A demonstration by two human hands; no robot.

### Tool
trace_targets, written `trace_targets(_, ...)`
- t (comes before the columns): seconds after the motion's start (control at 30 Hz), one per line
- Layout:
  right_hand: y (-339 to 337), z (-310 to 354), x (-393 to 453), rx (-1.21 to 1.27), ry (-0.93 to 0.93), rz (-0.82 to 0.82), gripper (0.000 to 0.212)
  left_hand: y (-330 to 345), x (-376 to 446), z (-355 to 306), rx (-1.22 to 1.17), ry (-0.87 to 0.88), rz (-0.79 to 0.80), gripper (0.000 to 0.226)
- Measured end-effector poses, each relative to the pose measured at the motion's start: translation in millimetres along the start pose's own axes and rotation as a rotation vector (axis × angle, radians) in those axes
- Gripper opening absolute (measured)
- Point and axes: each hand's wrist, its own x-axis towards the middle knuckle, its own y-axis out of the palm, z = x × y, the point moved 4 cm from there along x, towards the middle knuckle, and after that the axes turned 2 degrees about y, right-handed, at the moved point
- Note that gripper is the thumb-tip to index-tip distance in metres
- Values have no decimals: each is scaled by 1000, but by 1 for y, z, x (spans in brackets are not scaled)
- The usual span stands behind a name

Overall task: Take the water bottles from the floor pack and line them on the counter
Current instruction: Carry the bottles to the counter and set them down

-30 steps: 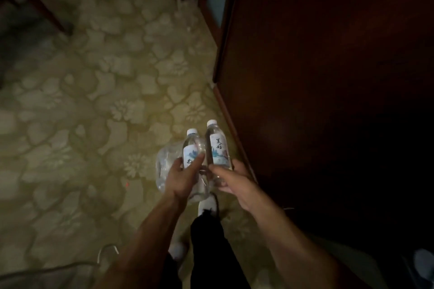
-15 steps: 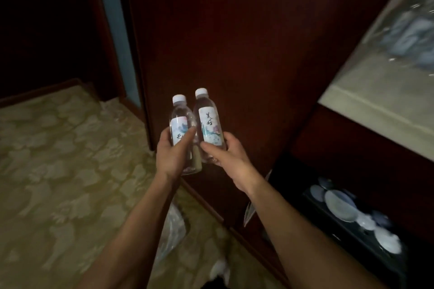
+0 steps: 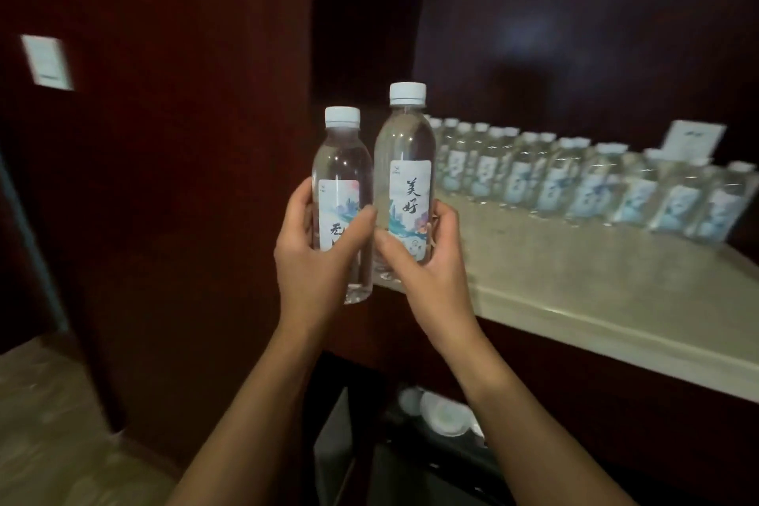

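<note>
Raised from floor level, two water bottles now stand upright at the desk's (image 3: 595, 292) near-left corner.
Left hand (image 3: 312, 259) curls its grip round the left bottle (image 3: 343, 177); right hand (image 3: 427, 259) pinches the right bottle (image 3: 406, 160), beside a row of bottles (image 3: 575, 181) lining the desk.

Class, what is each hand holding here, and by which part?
The left hand grips one water bottle around its lower body; the right hand grips another likewise.
</note>
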Motion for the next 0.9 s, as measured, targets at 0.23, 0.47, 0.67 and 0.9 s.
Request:
trace_targets(0.23, -169, 26, 23, -189, -48, -153, 57, 169, -31, 0, -158, -99, 116, 69)
trace_targets(0.47, -281, 21, 39, -275, 4, -273, 58, 282, -46, 20, -174, -212, 286, 52)
trace_targets(0.67, -337, -11, 49, -301, 86, -359, 59, 345, -44, 59, -136, -277, 417, 51)
trace_targets(0.9, -393, -42, 81, -345, 172, -439, 51, 419, -27, 113, -118, -336, 529, 55)
